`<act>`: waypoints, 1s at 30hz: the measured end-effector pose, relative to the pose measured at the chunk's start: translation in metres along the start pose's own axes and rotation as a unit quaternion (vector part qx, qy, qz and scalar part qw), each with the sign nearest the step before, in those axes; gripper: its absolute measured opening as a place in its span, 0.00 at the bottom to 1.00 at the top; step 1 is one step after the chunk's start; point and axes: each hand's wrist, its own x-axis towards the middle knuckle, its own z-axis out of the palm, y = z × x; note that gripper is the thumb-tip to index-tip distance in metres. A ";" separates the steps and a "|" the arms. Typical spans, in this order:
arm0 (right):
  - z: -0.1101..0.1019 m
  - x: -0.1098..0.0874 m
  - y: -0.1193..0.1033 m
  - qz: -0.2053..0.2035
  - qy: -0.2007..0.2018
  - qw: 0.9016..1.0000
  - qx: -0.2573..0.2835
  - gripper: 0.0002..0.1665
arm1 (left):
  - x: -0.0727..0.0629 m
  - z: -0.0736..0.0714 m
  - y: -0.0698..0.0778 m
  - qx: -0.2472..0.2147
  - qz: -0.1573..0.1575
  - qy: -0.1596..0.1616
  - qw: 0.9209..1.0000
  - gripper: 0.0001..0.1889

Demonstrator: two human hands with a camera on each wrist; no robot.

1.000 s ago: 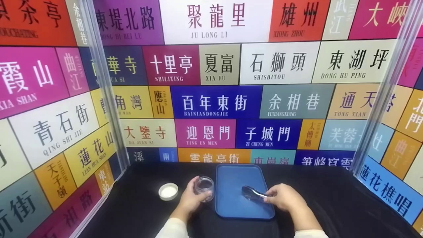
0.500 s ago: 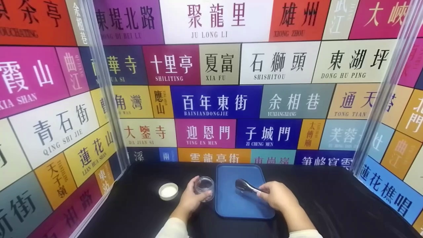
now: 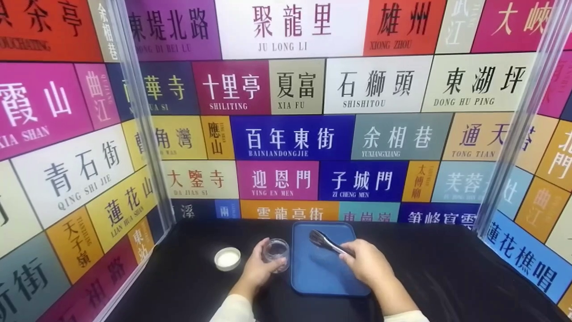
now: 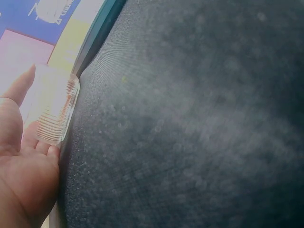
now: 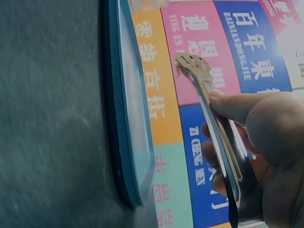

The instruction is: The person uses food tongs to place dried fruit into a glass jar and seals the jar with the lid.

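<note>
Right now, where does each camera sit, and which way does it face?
Head: on the person's head, facing forward and down at the blue tray and sign-covered wall; left grip, right grip and sleeves show.
Left wrist: worn there, facing the clear jar; dark cloth fills most of the picture, and the left grip shows.
Right wrist: worn there, facing the tongs and tray's edge; the right grip shows.
Shared: head and right wrist both show the tongs.

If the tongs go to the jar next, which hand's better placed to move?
Right, most likely. The right hand grips the tongs above the tray, tips on the jar's side. The left hand holds the jar, so it seems better suited to bracing.
</note>
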 end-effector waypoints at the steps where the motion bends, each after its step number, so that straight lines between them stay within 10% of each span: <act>1: 0.002 0.000 -0.003 -0.012 0.009 1.000 -0.001 0.14 | 0.000 0.000 0.000 0.004 -0.003 0.001 1.000 0.48; 19: 0.036 -0.017 -0.050 -0.150 0.041 0.987 0.039 0.21 | 0.002 0.000 -0.001 0.015 -0.002 0.010 1.000 0.48; 30: 0.046 -0.020 -0.056 -0.166 0.049 0.984 0.045 0.21 | 0.002 -0.001 -0.002 0.016 -0.004 0.005 1.000 0.49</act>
